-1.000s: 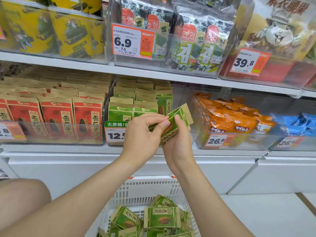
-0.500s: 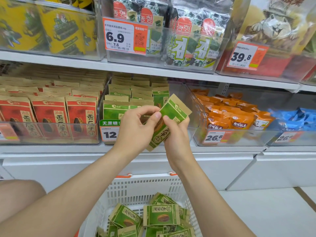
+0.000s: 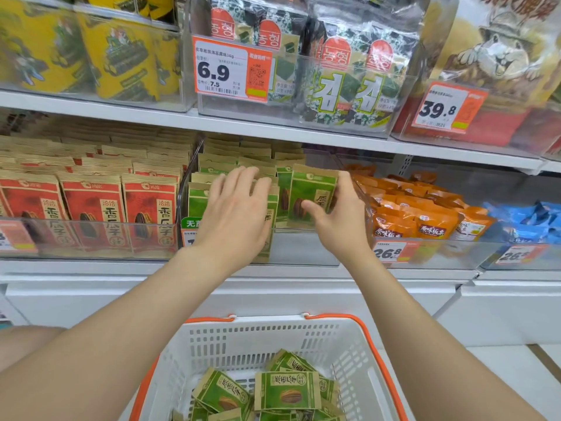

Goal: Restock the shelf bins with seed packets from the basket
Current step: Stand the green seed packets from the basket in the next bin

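Right hand [image 3: 337,221] pinched one green seed packet [image 3: 312,192] upright, thumb on its face and fingers behind, at the right side of the clear bin [image 3: 303,249]. Left hand [image 3: 235,214] lay flat with fingers straight, pressing on the stocked green packets [image 3: 198,203] just left of the held one. Red packets [image 3: 91,208] stood left of the left hand, orange packets [image 3: 425,221] right of the right hand. Below both forearms, the white basket [image 3: 273,323] held loose green packets [image 3: 287,390].

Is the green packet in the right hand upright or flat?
Upright: the right hand holds the green packet vertical, top edge up, printed front facing out.
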Demonstrator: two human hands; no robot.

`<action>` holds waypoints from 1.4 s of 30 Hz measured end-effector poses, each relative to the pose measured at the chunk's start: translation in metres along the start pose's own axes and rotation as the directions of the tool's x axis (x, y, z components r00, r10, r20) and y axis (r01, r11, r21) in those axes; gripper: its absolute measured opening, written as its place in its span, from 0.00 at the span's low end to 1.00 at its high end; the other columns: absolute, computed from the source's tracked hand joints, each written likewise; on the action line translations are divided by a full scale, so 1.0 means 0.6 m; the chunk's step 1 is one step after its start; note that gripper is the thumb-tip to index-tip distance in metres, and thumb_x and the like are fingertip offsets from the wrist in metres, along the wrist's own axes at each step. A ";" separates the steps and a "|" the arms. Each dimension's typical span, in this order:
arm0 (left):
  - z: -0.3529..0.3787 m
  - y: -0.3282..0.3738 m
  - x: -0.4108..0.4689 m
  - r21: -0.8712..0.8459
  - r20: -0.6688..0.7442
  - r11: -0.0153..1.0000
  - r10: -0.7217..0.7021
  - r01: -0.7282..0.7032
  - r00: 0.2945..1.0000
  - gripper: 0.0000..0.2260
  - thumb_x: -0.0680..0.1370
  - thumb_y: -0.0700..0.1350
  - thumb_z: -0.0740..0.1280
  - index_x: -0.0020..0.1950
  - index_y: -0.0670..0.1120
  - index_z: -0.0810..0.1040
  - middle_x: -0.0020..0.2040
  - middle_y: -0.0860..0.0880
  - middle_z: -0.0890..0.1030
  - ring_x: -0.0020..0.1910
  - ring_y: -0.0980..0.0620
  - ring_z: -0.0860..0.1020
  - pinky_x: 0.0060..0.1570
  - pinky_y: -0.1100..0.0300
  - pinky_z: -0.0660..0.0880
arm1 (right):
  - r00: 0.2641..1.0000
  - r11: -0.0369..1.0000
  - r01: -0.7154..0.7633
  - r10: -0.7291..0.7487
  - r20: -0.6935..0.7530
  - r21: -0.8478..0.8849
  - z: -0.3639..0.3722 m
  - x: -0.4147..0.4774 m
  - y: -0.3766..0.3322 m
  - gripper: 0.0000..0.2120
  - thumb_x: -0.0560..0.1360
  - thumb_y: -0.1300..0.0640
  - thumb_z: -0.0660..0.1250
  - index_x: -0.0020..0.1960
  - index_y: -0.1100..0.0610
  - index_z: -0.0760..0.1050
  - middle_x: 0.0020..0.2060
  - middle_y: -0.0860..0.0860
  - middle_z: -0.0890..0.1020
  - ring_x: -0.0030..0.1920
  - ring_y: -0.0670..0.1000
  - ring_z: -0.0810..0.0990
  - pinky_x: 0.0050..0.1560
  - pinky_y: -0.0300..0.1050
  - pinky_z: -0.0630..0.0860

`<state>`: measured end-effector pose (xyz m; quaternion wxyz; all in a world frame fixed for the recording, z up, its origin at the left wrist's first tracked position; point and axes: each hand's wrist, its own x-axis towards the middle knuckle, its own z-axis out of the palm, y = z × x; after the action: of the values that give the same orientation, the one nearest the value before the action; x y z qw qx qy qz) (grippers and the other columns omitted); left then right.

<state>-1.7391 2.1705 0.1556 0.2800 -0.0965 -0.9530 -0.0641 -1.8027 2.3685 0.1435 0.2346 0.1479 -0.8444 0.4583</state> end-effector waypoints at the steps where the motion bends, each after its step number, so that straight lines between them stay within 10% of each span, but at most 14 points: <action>1: 0.004 0.000 0.002 0.045 0.047 0.999 -0.005 0.003 0.999 0.32 0.77 0.51 0.73 0.77 0.43 0.67 0.77 0.41 0.67 0.79 0.38 0.62 0.78 0.39 0.58 | 0.997 0.998 -0.037 0.040 0.064 -0.047 0.005 0.011 0.004 0.23 0.74 0.59 0.79 0.61 0.50 0.70 0.51 0.41 0.85 0.54 0.46 0.84 0.60 0.51 0.80; 10: 0.023 -0.008 0.016 0.168 0.156 0.986 -0.021 -0.005 0.988 0.38 0.75 0.50 0.73 0.80 0.41 0.60 0.79 0.39 0.64 0.78 0.37 0.63 0.77 0.37 0.57 | 0.916 0.935 -0.269 0.323 0.238 -0.231 0.060 0.105 0.027 0.27 0.75 0.60 0.78 0.64 0.56 0.64 0.57 0.52 0.81 0.61 0.57 0.81 0.61 0.49 0.77; 15: 0.028 -0.010 0.022 0.163 0.147 0.987 -0.019 -0.006 0.989 0.35 0.73 0.51 0.73 0.77 0.42 0.65 0.77 0.40 0.66 0.73 0.37 0.67 0.73 0.39 0.59 | 0.845 0.881 -0.351 0.444 0.299 -0.317 0.078 0.134 0.047 0.51 0.68 0.54 0.83 0.79 0.60 0.55 0.68 0.57 0.75 0.69 0.59 0.75 0.64 0.50 0.76; 24: 0.027 -0.004 0.025 0.152 0.159 0.988 -0.027 0.003 0.987 0.34 0.72 0.50 0.71 0.75 0.42 0.65 0.74 0.42 0.68 0.70 0.38 0.68 0.71 0.37 0.60 | 0.782 0.828 -0.497 0.557 0.280 -0.260 0.100 0.151 0.105 0.52 0.36 0.36 0.84 0.59 0.50 0.80 0.53 0.46 0.85 0.56 0.52 0.84 0.62 0.53 0.82; 32: 0.024 -0.003 0.025 0.138 0.174 0.990 -0.026 0.002 0.984 0.35 0.73 0.51 0.71 0.76 0.43 0.64 0.72 0.43 0.69 0.70 0.39 0.68 0.71 0.37 0.60 | 0.729 0.839 -0.509 0.540 0.421 -0.192 0.102 0.125 0.043 0.22 0.71 0.56 0.81 0.62 0.53 0.80 0.56 0.49 0.85 0.57 0.52 0.83 0.62 0.54 0.81; 42: 0.024 -0.006 0.017 0.116 0.163 0.993 -0.021 0.002 0.986 0.39 0.73 0.51 0.71 0.80 0.41 0.60 0.77 0.40 0.67 0.77 0.37 0.64 0.76 0.35 0.56 | 0.676 0.775 -0.538 0.631 0.379 -0.331 0.084 0.111 0.015 0.16 0.73 0.43 0.79 0.51 0.52 0.78 0.51 0.53 0.82 0.52 0.57 0.82 0.58 0.56 0.83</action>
<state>-1.7555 2.1709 0.1489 0.2056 -0.0794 -0.9754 -0.0024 -1.8764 2.3285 0.1486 -0.1240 -0.0482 -0.9172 0.3755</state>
